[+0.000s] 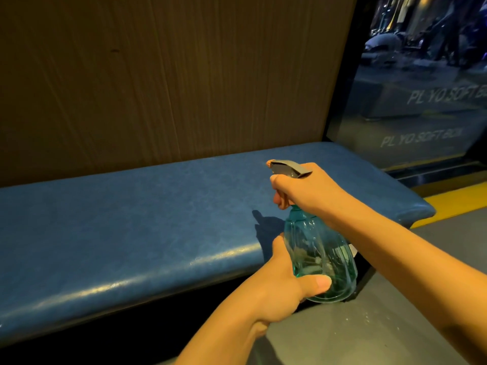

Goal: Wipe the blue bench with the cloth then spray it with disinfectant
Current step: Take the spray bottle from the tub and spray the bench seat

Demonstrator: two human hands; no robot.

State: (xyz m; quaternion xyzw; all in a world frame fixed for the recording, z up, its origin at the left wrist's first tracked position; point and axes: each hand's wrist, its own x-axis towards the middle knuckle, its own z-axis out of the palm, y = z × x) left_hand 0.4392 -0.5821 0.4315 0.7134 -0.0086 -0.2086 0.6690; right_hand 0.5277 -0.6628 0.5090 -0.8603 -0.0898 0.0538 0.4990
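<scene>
A long padded blue bench (137, 222) runs from lower left to the right, against a brown wall. Both my hands hold a clear teal spray bottle (320, 254) over the bench's front edge. My right hand (308, 196) grips its neck under the grey spray head (288, 168), with fingers on the trigger. The orange nozzle tip points left and away, over the seat. My left hand (287, 280) cups the bottle's base, thumb across the front. No cloth is in view.
A brown panelled wall (163, 75) backs the bench. At the right stands a glass pane (421, 106) with white lettering and dim reflections. A yellow floor strip (453, 201) lies past the bench's right end, and grey floor (382, 333) lies below my arms.
</scene>
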